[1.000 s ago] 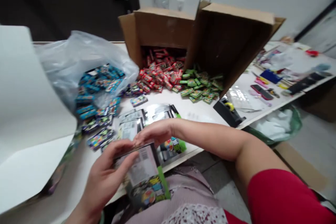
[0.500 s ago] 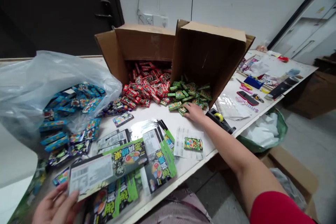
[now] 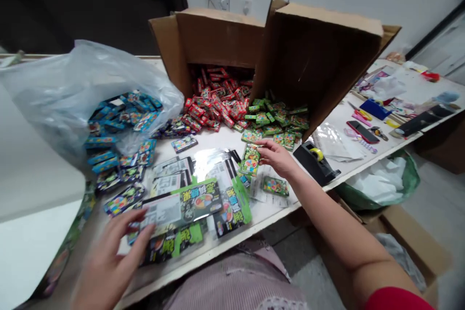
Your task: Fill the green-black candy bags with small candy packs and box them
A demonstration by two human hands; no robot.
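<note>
My right hand (image 3: 278,155) pinches a small green candy pack (image 3: 250,159) just in front of the pile of green packs (image 3: 278,121) spilling from the right cardboard box (image 3: 319,53). Another green pack (image 3: 275,186) lies on a clear sleeve beside my wrist. My left hand (image 3: 109,261) is near the table's front edge, its fingers on a flat black and green packaging bag (image 3: 181,206) that rests on a stack of similar bags (image 3: 218,174).
Red packs (image 3: 214,101) fill the left cardboard box (image 3: 210,38). Blue packs (image 3: 119,121) spill from a clear plastic bag (image 3: 72,87). A tape dispenser (image 3: 316,160), a phone (image 3: 361,131) and clutter sit right. A white sheet (image 3: 32,193) stands left, a bin (image 3: 378,184) below.
My right hand has drawn back from the green pile with one green pack in its fingers. My left hand has slid forward onto the flat bag on the stack.
</note>
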